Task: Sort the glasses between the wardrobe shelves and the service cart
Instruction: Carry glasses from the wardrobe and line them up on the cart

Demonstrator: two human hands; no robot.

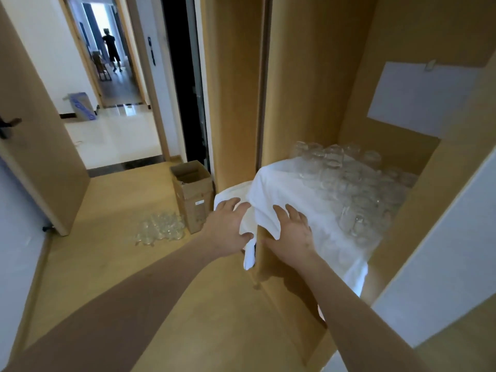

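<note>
Several clear glasses (357,183) stand packed together on a white cloth (290,194) that covers a shelf inside the wooden wardrobe (308,89). The cloth hangs over the shelf's front edge and its left corner. My left hand (228,226) lies with spread fingers on the cloth's hanging left corner. My right hand (291,232) rests flat on the cloth at the shelf's front edge, fingers straight. A second cluster of glasses (161,228) sits on the wooden floor to the left. No cart is in view.
An open cardboard box (193,194) stands on the floor beside the wardrobe's left side. A wooden door (35,135) is open at the left. Beyond the doorway, a person (111,49) stands far down the corridor. A white sheet (418,98) hangs on the wardrobe's back wall.
</note>
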